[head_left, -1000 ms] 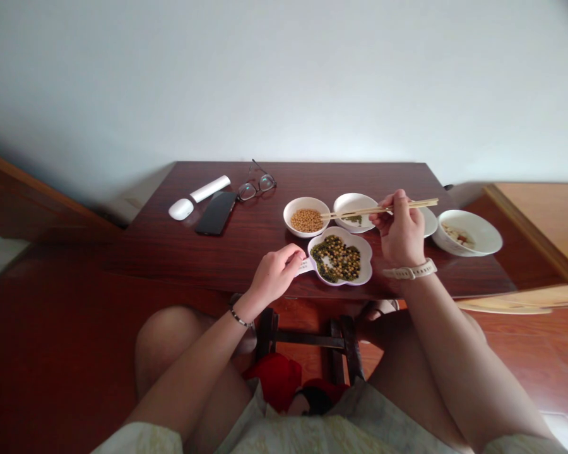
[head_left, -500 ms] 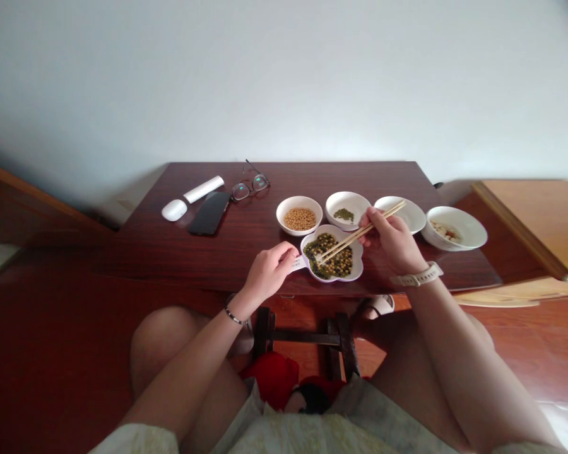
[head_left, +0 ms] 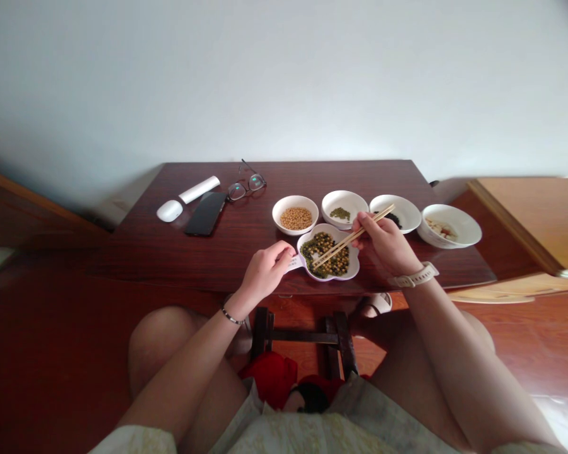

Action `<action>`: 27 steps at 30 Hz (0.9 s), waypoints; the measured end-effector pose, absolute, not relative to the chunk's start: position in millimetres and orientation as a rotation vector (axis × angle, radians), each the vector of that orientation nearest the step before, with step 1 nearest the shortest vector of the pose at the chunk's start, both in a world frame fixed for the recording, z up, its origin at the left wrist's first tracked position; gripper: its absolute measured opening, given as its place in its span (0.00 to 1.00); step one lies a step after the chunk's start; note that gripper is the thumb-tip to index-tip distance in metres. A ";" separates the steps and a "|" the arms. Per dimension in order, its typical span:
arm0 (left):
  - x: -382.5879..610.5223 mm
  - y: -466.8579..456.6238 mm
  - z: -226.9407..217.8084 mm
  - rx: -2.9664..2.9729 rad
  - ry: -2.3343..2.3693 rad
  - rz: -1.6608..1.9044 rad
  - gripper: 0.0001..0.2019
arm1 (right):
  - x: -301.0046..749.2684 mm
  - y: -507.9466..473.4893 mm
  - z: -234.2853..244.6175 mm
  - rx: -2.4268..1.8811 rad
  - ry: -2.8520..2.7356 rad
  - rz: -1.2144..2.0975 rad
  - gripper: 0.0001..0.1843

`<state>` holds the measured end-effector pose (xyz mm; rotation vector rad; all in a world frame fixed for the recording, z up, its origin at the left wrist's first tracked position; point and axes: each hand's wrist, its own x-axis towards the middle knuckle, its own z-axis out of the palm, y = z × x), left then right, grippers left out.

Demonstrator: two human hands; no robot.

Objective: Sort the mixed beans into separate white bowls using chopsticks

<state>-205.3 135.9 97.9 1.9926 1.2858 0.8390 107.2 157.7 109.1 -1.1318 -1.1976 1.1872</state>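
Left hand [head_left: 267, 271] at flower-shaped dish rim [head_left: 355, 270]

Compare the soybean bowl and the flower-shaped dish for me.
The soybean bowl is round and holds only pale yellow soybeans; the flower-shaped dish is lobed, with a side tab, and holds mixed green and yellow beans. Chopsticks in the right hand reach into the dish, not the bowl; the left hand touches the dish's tab. Both are white, on the table.

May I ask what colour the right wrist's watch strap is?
The watch strap is cream, best seen in the head view.
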 end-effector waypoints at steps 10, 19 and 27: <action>-205.4 134.9 99.3 1.995 1.287 0.831 0.16 | 104.5 159.1 106.9 -1.130 -1.127 1.178 0.29; -205.5 135.3 97.9 2.000 1.295 0.823 0.15 | 104.7 157.9 112.8 -1.152 -1.166 1.181 0.30; -205.4 135.5 96.8 2.000 1.286 0.828 0.16 | 106.2 159.1 108.7 -1.137 -1.129 1.196 0.28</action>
